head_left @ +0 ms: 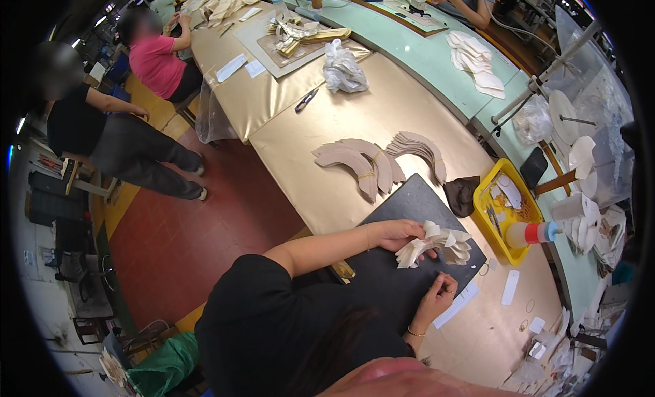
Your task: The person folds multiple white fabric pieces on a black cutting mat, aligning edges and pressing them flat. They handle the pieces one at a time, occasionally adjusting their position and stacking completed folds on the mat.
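Black shirt [273,308] nearest, my left hand [401,237] pinches the cream pieces [450,245] over the dark board [409,202], my right hand [439,298] curls near them, whether around anything I cannot tell, and just right of the board a yellow tray [480,219] holds a bottle [517,234], a grey tool [494,219], bands [525,213] and white scraps [507,189].

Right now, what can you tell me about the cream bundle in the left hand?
The cream bundle looks like many thin, curved pieces, perhaps leather or card, fanned out with uneven, splayed ends. The left hand grips it over the black mat; whether it touches the mat is unclear. The right hand is apart from it.
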`<state>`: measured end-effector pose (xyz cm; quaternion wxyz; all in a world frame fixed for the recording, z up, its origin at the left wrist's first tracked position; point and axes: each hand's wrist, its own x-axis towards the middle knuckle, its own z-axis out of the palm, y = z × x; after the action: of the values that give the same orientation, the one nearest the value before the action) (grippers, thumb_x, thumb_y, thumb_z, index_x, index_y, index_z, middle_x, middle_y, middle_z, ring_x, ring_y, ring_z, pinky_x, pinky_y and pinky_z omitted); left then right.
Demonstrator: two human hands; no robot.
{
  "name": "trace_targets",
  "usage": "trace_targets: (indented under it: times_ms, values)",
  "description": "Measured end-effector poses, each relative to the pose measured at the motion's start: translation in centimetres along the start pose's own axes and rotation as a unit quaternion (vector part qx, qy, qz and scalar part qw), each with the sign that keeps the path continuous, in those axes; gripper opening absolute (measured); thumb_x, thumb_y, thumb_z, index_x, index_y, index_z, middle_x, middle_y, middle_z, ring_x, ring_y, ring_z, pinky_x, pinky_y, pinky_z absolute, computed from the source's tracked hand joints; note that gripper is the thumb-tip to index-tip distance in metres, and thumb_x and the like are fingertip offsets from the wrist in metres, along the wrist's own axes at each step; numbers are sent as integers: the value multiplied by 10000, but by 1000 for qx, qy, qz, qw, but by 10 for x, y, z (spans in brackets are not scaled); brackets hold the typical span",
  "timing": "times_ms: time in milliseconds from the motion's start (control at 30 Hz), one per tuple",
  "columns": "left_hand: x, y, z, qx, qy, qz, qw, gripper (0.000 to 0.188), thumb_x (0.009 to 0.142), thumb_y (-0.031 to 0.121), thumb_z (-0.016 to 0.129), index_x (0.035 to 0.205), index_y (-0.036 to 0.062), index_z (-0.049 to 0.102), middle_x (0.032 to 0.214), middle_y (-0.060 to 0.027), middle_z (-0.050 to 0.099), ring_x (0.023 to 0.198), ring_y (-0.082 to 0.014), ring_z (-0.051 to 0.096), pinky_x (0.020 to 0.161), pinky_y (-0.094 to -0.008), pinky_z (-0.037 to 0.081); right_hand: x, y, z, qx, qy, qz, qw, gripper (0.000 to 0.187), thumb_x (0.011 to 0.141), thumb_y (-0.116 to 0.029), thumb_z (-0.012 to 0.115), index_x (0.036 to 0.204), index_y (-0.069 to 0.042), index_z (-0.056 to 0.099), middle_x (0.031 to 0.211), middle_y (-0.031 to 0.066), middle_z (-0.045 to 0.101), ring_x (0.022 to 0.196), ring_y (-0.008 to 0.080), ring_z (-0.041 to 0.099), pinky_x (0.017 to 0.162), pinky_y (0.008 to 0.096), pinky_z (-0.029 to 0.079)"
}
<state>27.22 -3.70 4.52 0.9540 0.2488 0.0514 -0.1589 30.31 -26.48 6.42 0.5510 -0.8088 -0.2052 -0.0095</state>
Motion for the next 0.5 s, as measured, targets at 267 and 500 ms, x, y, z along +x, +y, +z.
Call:
trace_targets:
  times_ms: [267,500]
  values:
    - [-1,2,2,3,-4,-1,1000,392,967,134,588,1328,10,500,1241,-160,617,1124,-264,653,873,-402,585,-1,3,0,1,8,46,999,184,1002,-153,601,884,-15,570,936,66,640,664,99,477,569,243,382]
    - [-5,4,3,8,31,1,999,522,926,155,633,1395,1,462,1240,-223,633,1032,-302,686,894,-454,577,17,-80,-32,436,-92,80,891,228,1041,-274,535,1085,-75,434,1053,259,670,665,195,615,728,339,559]
